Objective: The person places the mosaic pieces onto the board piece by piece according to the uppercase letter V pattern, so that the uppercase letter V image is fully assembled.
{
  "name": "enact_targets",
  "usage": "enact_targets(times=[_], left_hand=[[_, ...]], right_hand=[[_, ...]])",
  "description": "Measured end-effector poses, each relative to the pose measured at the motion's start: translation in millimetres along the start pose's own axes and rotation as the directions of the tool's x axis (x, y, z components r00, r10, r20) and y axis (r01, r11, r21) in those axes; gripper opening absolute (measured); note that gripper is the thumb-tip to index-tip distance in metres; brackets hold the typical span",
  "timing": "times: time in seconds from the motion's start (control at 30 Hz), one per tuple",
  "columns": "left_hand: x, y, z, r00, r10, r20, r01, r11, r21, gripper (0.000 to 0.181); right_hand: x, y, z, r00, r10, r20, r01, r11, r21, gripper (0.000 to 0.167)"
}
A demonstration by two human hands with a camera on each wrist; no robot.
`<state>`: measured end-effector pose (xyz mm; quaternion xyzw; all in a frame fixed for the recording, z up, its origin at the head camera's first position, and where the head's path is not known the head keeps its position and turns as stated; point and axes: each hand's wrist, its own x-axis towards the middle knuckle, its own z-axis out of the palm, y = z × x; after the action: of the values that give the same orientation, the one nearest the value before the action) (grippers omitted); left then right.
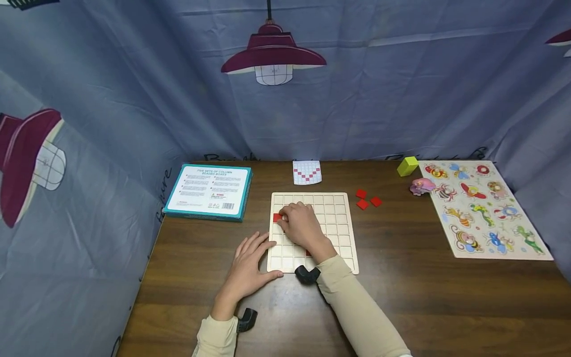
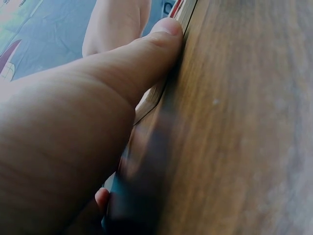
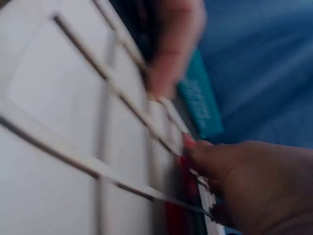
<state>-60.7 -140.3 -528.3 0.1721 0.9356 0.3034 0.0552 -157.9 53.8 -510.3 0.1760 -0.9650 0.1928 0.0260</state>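
A pale wooden grid board (image 1: 339, 238) lies on the table. My right hand (image 1: 303, 225) reaches over it and pinches a red square tile (image 1: 277, 217) at the board's left column. In the right wrist view, the thumb (image 3: 210, 156) meets red at the board's edge; the picture is blurred. Another red tile (image 1: 308, 253) shows beside the right wrist, low on the board, partly covered. With fingers spread, my left hand (image 1: 250, 265) rests at the board's lower left, fingertips against its left edge and thumb (image 2: 164, 36) at its front edge. The right hand hides some cells.
Behind the board lies a small card (image 1: 307, 172) printed with red squares in a V. Three loose red tiles (image 1: 362, 204) sit right of the board. A teal-edged box (image 1: 209, 191) is at left. Farther right are a yellow-green block (image 1: 408, 166), a pink toy (image 1: 422, 186) and a picture board (image 1: 486, 213).
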Motion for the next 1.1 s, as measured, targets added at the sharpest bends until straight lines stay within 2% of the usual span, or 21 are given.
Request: enact_targets(times=[0.13,0.23,0.33,0.43,0.53,0.6,0.67,0.77,0.9,1.0,1.1], left_hand=[[-1.6,-1.5,-0.5,1.000,-0.026,0.011,0.026,1.000,0.008,0.078],[-1.3,-2.1,1.3,0.999,-0.036,0.010,0.036,0.999,0.014,0.078],[-0.2,-2.6,2.1,0.999,-0.032,-0.001,0.032,0.999,0.013,0.079],[1.2,-3.0,2.7,1.000,-0.026,-0.002,0.026,1.000,0.014,0.079],[1.3,-3.1,3.5,1.000,-0.023,-0.002,0.023,1.000,0.008,0.079],[1.2,-3.1,4.2,1.000,-0.024,-0.006,0.024,1.000,0.000,0.079],[0.3,-3.0,4.2,1.000,-0.026,-0.013,0.026,1.000,-0.008,0.078],[-0.3,-2.9,4.5,0.999,-0.028,-0.017,0.028,1.000,-0.008,0.078],[0.1,-2.3,3.9,0.999,-0.040,-0.006,0.040,0.999,-0.005,0.079],[0.2,-1.2,2.6,0.999,-0.048,0.000,0.048,0.999,-0.009,0.079],[-0.2,-0.4,1.9,0.999,-0.047,0.002,0.047,0.999,-0.013,0.079]], right_hand=[[-10.3,16.3,-15.6,1.000,0.022,0.017,-0.024,0.996,0.091,0.031],[-26.0,44.8,-31.8,0.998,0.050,-0.041,-0.042,0.983,0.180,0.031],[-45.4,81.2,-46.4,0.986,0.111,-0.126,-0.079,0.968,0.238,0.030],[-65.5,119.5,-56.5,0.958,0.209,-0.194,-0.156,0.953,0.259,0.030],[-82.9,154.8,-62.4,0.915,0.323,-0.242,-0.259,0.930,0.261,0.033],[-91.3,173.7,-65.5,0.886,0.384,-0.260,-0.316,0.910,0.267,0.037],[-96.4,187.4,-67.5,0.866,0.420,-0.270,-0.352,0.897,0.266,0.041],[-99.0,199.9,-66.5,0.857,0.437,-0.273,-0.372,0.891,0.260,0.044],[-94.4,203.6,-62.3,0.852,0.466,-0.239,-0.422,0.881,0.213,0.050],[-88.4,201.6,-61.3,0.836,0.511,-0.202,-0.482,0.858,0.174,0.054],[-85.5,201.1,-60.9,0.816,0.545,-0.194,-0.521,0.838,0.163,0.049]])
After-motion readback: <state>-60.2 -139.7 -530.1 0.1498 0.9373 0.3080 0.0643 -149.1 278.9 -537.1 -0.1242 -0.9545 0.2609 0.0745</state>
